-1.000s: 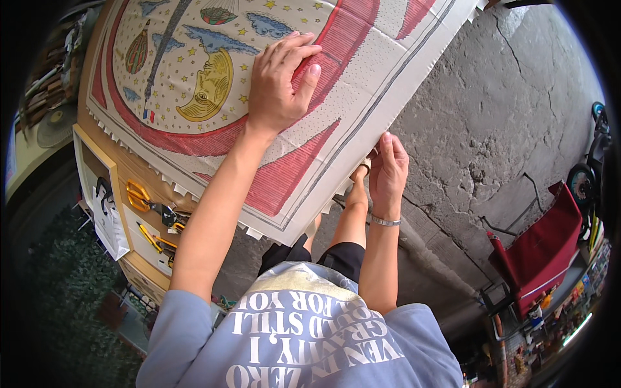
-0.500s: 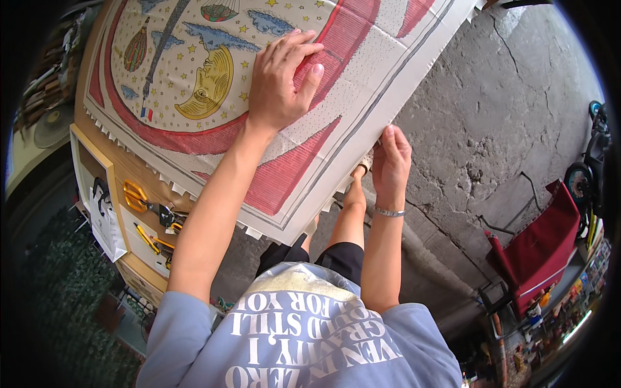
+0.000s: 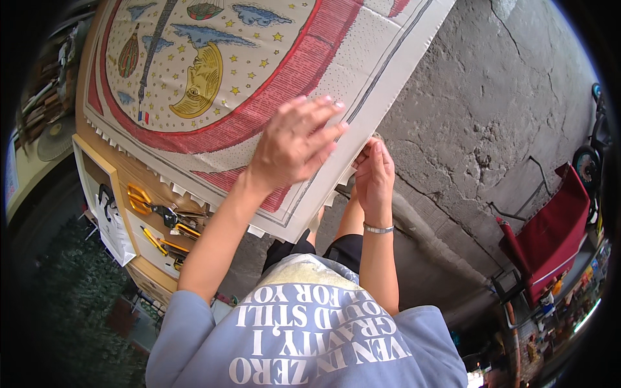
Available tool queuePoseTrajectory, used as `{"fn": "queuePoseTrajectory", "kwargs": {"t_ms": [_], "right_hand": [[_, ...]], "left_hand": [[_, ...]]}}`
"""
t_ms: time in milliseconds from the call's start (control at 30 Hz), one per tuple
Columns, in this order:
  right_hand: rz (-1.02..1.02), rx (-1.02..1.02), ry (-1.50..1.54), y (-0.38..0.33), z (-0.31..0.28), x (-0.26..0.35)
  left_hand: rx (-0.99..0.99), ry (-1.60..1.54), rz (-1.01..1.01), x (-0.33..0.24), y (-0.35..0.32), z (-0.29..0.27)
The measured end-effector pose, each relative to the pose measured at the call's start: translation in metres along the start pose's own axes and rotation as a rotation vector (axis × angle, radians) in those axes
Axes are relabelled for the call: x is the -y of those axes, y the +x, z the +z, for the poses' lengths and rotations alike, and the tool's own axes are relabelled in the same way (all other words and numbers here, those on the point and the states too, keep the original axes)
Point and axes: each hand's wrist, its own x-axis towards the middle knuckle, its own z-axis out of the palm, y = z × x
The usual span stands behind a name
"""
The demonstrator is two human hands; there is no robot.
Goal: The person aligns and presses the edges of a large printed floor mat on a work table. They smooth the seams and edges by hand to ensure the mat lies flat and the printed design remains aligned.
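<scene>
Pressing my left hand flat, fingers spread, on the moon-and-stars printed sheet lying on the workbench, I pinch its near edge with my right hand; smoothing looks nearly finished.

Large printed sheet: cream ground, broad red ring enclosing a yellow crescent moon, stars, blue clouds and balloons. It lies flat and unfolded, its lower right edge overhanging the surface above the concrete floor.
</scene>
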Motion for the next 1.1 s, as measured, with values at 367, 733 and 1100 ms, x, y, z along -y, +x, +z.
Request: {"fn": "queuePoseTrajectory", "kwargs": {"t_ms": [367, 733, 1100], "right_hand": [[-0.157, -0.199, -0.307, -0.001, 0.015, 0.012], [0.011, -0.121, -0.119, -0.020, 0.005, 0.002], [-0.087, -0.045, 0.099, -0.005, 0.000, 0.000]], "left_hand": [[0.053, -0.039, -0.026, -0.014, -0.002, 0.012], [0.060, -0.057, -0.043, -0.011, 0.000, 0.015], [0.116, 0.020, -0.101, -0.026, -0.021, 0.010]]}}
